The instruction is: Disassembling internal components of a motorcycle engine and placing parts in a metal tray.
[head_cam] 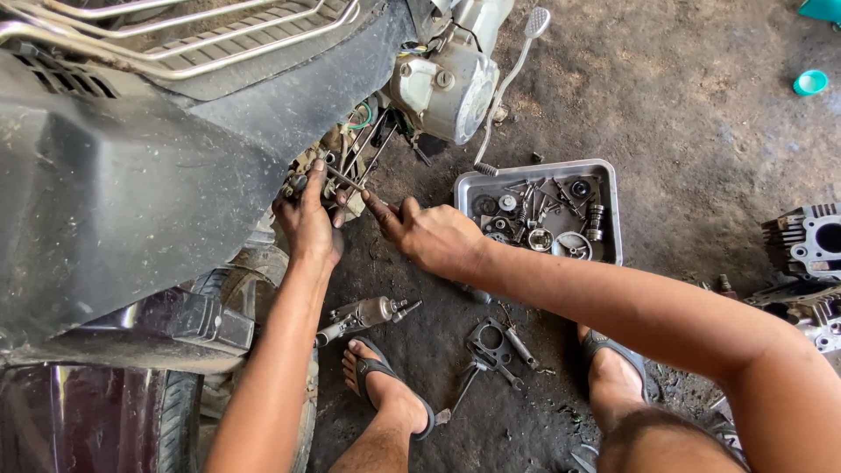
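Two bare hands meet at the exposed underside of a motorcycle engine (442, 83), just below the dark body panel (131, 175). The left hand (308, 223) is pressed against the engine's lower part, its fingers curled round the parts there as if to steady them, while a thin metal rod (346, 180) runs slantwise between the two hands. The right hand (434, 236) reaches in from the side, index finger stretched out and the tip touching the rod's lower end; its other fingers are folded in, and whether they pinch anything I cannot tell. A shallow grey metal tray (604, 210) sits on the dirt floor just beside the right hand, holding loose springs, rings and small engine parts, likely so that they stay together and within reach. On the floor between the sandalled feet lie a cylindrical metal part (363, 315), a flat gasket-like plate (491, 337) and a few small tools. A finned engine cylinder (810, 241) rests well apart at the right edge.
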